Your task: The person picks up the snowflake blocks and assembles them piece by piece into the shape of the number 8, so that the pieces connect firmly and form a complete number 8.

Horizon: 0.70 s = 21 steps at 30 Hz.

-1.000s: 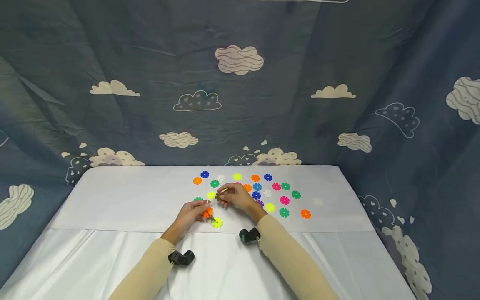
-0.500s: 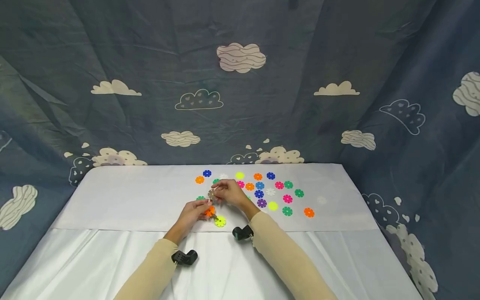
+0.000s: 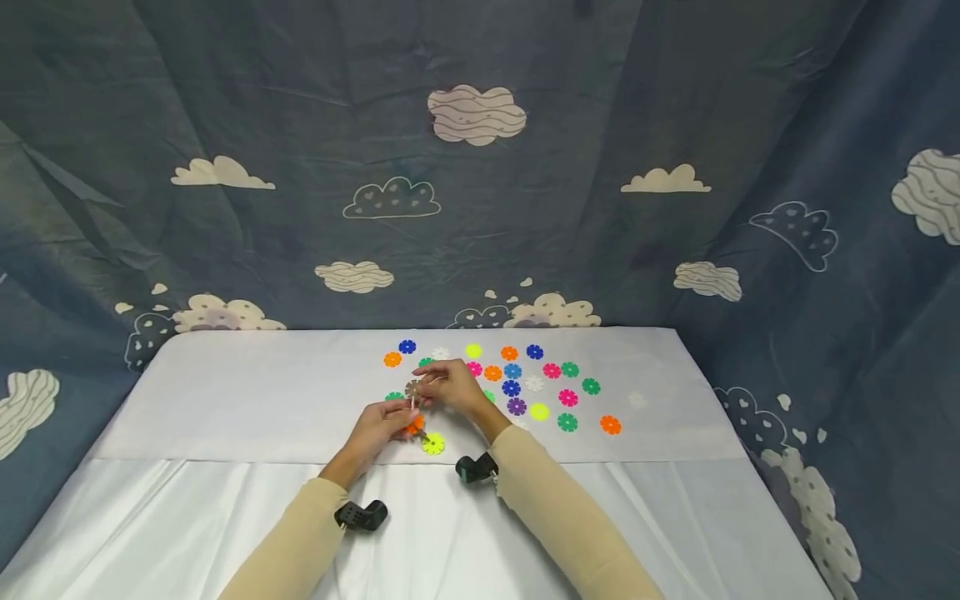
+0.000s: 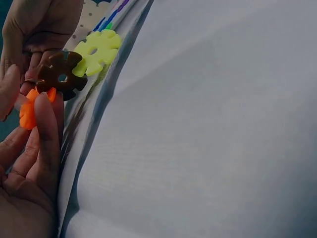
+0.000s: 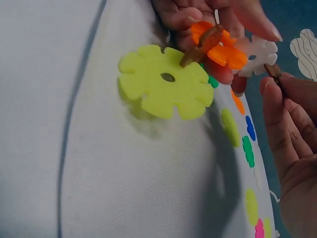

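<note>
My left hand pinches a joined chain of notched plastic flower discs near its orange disc. At one end hangs a yellow disc, slotted into a brown disc that meets the orange one. A white disc stands at the chain's other end. My right hand pinches a second brown disc between thumb and fingertip, its edge at the white disc's rim. Whether those two slots are engaged, I cannot tell. In the left wrist view, the fingers hide part of the orange disc.
Several loose discs lie flat on the white table, mostly behind and right of my hands. Among them are a purple disc and an orange disc. A dark cloud-print cloth hangs behind the table.
My right hand has moved left with the brown disc, bringing it to the white disc above my left hand. The left hand has stayed nearly still, holding the chain.
</note>
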Available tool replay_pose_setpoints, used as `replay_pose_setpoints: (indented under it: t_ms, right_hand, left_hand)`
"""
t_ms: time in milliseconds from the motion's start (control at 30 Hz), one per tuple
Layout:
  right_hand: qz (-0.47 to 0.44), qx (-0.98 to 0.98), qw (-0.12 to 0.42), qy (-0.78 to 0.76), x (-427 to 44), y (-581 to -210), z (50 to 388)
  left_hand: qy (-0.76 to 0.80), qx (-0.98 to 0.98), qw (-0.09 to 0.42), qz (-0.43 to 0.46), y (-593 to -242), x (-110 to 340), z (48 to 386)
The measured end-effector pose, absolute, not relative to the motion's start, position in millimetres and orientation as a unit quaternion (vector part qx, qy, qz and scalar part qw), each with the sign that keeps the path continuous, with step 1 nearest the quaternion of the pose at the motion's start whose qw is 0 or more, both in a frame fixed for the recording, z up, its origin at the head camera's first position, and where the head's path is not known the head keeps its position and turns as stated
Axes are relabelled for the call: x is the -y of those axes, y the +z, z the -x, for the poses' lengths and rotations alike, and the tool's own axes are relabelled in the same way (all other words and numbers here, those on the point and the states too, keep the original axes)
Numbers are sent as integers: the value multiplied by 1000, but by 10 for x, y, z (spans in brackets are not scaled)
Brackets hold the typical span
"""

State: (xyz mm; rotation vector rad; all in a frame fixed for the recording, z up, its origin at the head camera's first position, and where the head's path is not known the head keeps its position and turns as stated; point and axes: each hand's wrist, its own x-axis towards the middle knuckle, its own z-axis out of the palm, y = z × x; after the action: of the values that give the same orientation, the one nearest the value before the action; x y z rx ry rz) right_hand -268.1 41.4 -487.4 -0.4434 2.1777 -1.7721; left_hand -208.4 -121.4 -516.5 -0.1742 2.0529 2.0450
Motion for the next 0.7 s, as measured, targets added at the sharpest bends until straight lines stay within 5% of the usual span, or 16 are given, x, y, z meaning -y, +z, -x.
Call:
replay_pose_setpoints:
  t_ms: [300, 700]
  right_hand:
    - [141, -767, 118, -615, -373, -4860, 2629]
    - [134, -789, 156, -579, -374, -4845, 2635]
  left_hand:
    - [690, -718, 80, 48, -5179, 1197, 2062]
    - [683, -726, 75, 32, -5185, 1194, 2027]
